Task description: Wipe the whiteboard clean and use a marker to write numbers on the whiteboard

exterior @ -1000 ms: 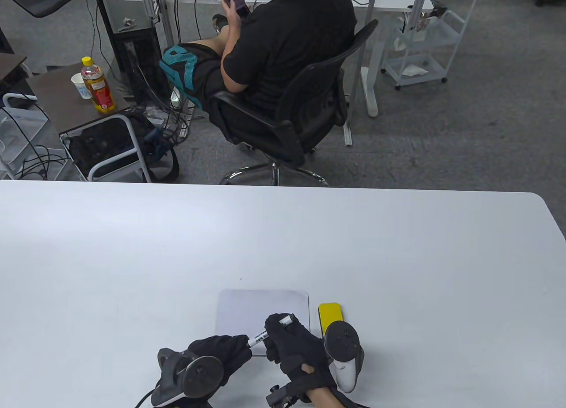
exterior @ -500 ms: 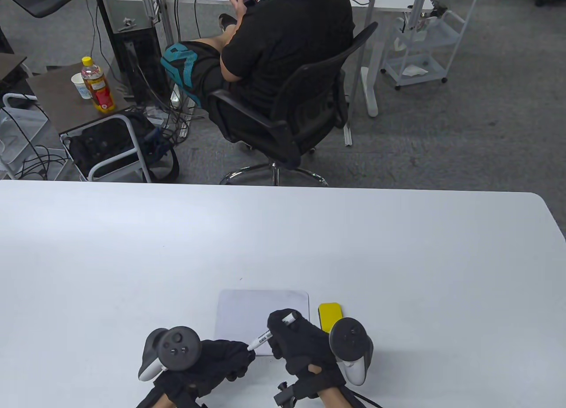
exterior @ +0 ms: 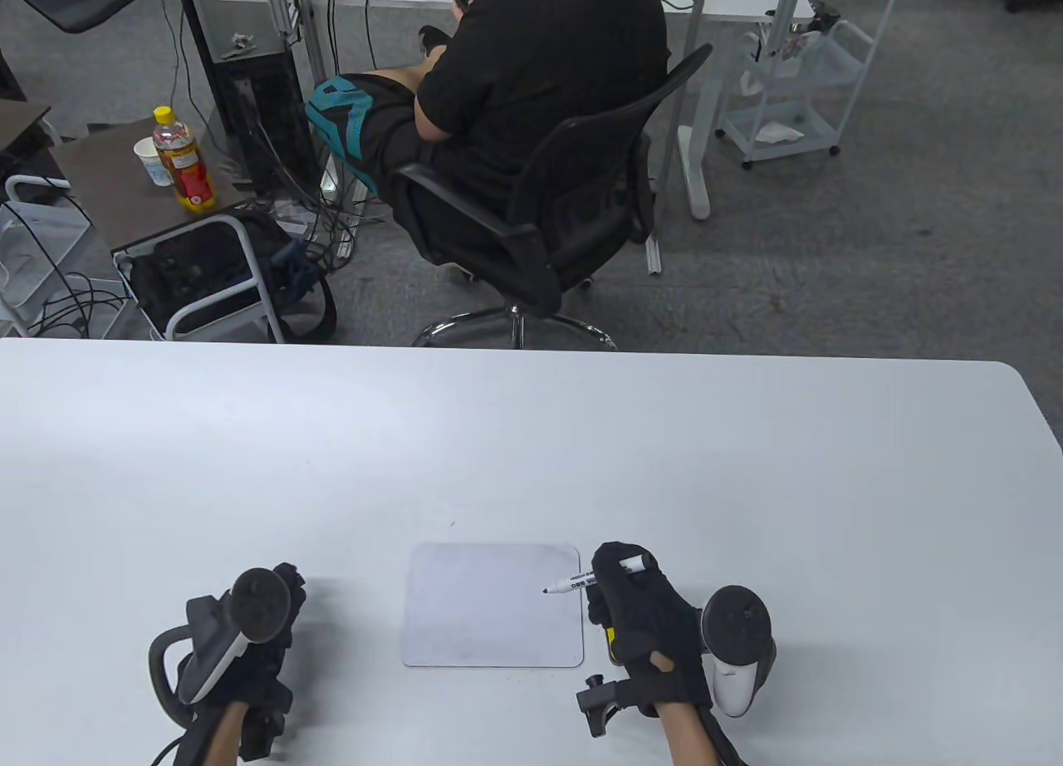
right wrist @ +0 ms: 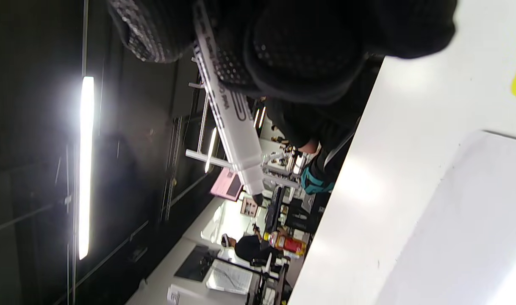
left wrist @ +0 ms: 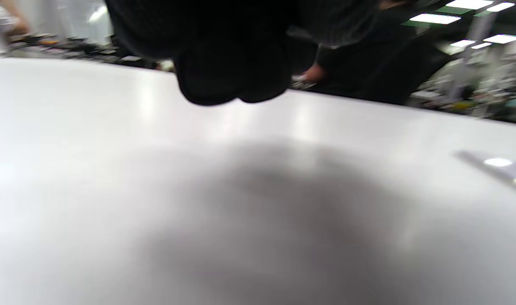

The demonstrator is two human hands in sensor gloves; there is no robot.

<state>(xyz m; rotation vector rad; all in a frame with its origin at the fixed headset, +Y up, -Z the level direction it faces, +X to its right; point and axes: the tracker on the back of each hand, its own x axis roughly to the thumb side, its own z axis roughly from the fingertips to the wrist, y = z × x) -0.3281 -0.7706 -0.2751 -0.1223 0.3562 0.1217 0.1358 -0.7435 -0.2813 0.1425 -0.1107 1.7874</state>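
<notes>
On the left of the table view, the left hand [exterior: 249, 633] sits over the bare desk [exterior: 531, 434], well apart from the whiteboard [exterior: 493, 605]; its grip is curled, and it likely holds the pulled-off cap, but neither the table view nor the blurred left wrist view shows any cap, so I cannot tell. The whiteboard lies flat near the desk's front edge, its surface looking blank, so the wiping seems done and the writing not yet begun. At its right edge the right hand [exterior: 639, 612] has its grip clamped on the marker [exterior: 581, 581], whose bare dark tip points left and hangs over the board's right part; the right wrist view suggests it is off the surface. The yellow eraser [exterior: 612, 635] is almost wholly hidden beneath that hand. With nothing pinning the board, a firm stroke could slide it across the smooth desk and smear the digits, and the right palm might drag through wet ink or knock the eraser. Compared with half a second ago, the two hands have separated: the left has drawn away from the marker's tip end to the left, and the right has shifted rightward with the tip now exposed.
</notes>
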